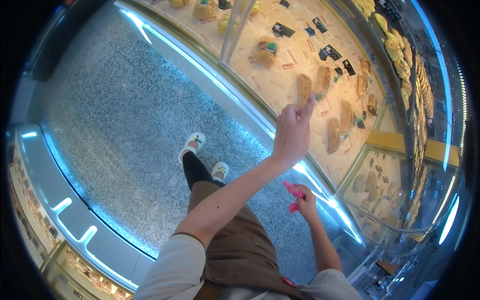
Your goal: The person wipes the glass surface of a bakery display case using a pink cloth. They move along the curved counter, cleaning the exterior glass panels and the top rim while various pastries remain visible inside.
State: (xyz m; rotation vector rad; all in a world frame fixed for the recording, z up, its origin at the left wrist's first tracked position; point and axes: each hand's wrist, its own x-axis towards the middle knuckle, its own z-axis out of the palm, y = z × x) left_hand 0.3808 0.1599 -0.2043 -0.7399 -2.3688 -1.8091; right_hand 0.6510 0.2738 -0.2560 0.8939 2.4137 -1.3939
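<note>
My left hand (294,131) reaches over the front edge of a bakery display case (262,88), index finger stretched out and the other fingers curled. It holds nothing. The fingertip appears just in front of two wrapped bread loaves (305,87) with a green tag (318,96) near them; whether it touches them I cannot tell. Lower down, beside the case's lit front, my right hand (306,202) is closed around a crumpled pink cloth (292,188). Other wrapped loaves (340,125) lie to the right on the printed paper lining (270,82).
A clear upright divider (234,33) stands in the case. Black labels (330,52) lie among the breads. More bread fills an upper shelf (397,52) at right. Speckled floor (112,123) runs to another lit, curved display counter (108,258) at lower left.
</note>
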